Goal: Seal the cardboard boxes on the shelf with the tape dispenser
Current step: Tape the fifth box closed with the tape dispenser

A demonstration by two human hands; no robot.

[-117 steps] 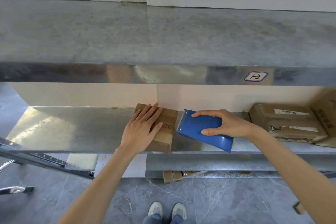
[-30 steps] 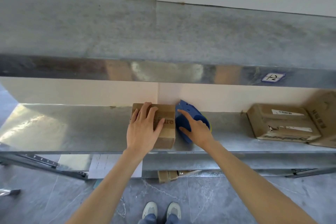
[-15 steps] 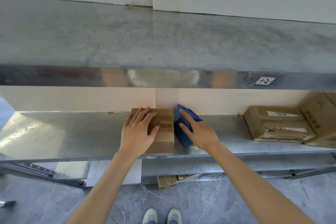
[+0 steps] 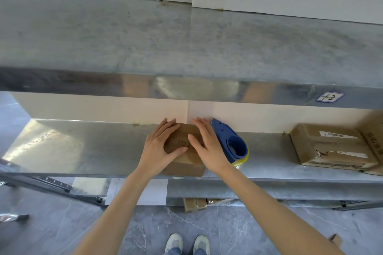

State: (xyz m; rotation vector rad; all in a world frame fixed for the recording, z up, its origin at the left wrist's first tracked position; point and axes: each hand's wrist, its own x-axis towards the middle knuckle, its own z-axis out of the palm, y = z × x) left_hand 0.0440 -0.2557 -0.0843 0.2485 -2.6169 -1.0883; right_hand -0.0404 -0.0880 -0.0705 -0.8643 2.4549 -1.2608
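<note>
Metal shelving fills my view: a galvanized upper shelf (image 4: 186,43) with nothing standing on it, backed by a pale wall, and below it the lower shelf (image 4: 83,147) where I am working. A small label (image 4: 330,97) with handwriting sticks to the upper shelf's front lip, up and to the right of my fingers. Grey marbled floor (image 4: 238,232) lies beneath, with my shoes (image 4: 187,243) at the bottom edge and a white sheet of paper (image 4: 145,191) under the shelf.

A small cardboard box (image 4: 183,158) sits at the front edge of the lower shelf, directly under my fingers. Blue, with a yellow edge, the tape dispenser (image 4: 233,144) stands on the shelf just to the right of my right hand, touching or nearly touching the box's right side; I am not holding it. Well off to the right of both hands lies a larger taped box (image 4: 331,148) with white labels, and another box (image 4: 373,136) leans behind it at the frame's edge.

My left hand (image 4: 160,147) lies flat on the left part of the box top, fingers spread and reaching toward the wall, thumb angled inward. My right hand (image 4: 207,147) lies flat on the right part, fingers also extended, thumb pointing toward the left one. Neither hand grips anything; both press palm-down, arms bare and stretched forward from below.
</note>
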